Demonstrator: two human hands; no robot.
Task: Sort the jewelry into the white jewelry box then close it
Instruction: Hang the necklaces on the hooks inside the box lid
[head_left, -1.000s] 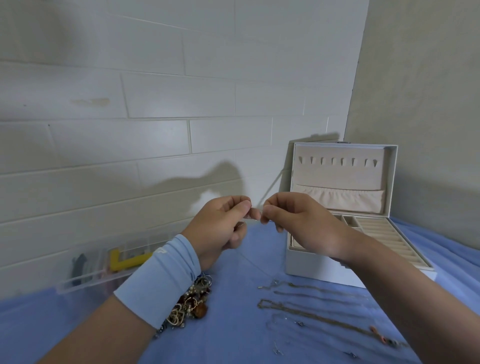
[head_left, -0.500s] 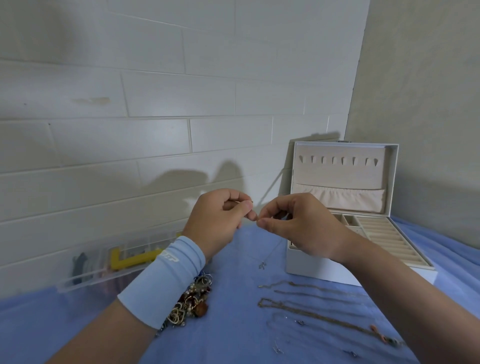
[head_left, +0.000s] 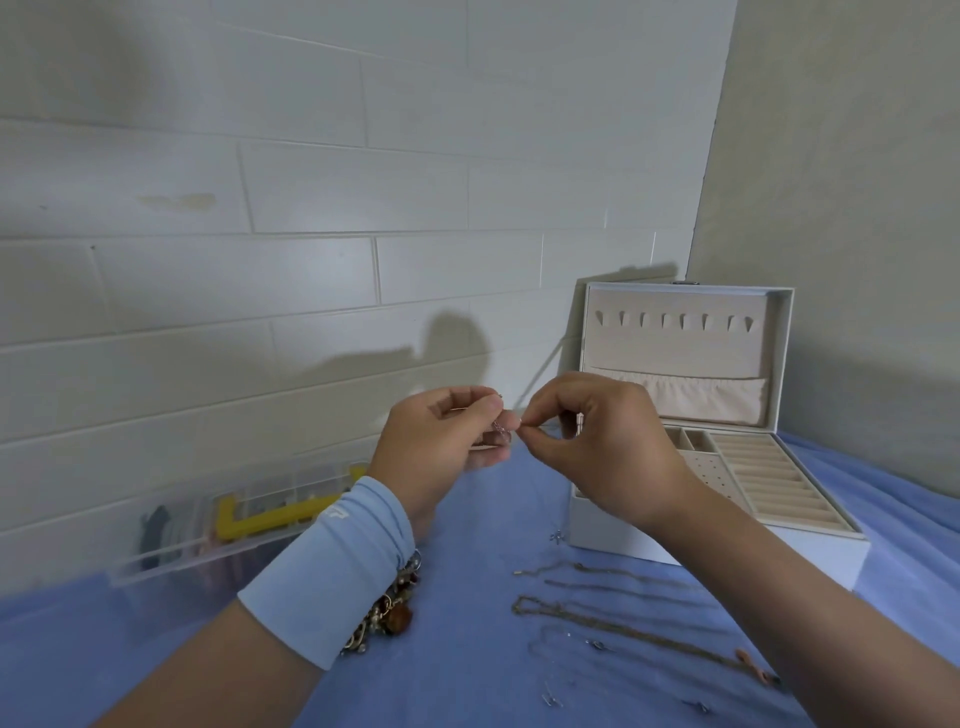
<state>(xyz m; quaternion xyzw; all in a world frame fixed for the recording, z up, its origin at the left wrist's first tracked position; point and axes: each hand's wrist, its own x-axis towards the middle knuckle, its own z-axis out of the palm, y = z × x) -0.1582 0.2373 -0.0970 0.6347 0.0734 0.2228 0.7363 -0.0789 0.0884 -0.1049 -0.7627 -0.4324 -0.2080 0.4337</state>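
White block wall (head_left: 311, 156) behind blue-covered bench (head_left: 467, 675). Lower left: clear organizer (head_left: 249, 514), jewelry heap (head_left: 389, 618). Centre: left hand (head_left: 441, 447) and right hand (head_left: 597, 447) each pinch fine necklace (head_left: 501, 427), probably working its clasp. Right: white jewelry box (head_left: 613, 530) open, loose chains (head_left: 613, 618) in front. Next, likely: hang necklace on lid hooks.

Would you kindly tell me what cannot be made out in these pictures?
Head view only.
Thin chain pinched between left hand and right hand: too fine, clasp unreadable.
Jewelry pile: partly hidden behind the left wristband.
White jewelry box: front-left compartments covered by the right hand.
Clear organizer: contents blurred through its lid.
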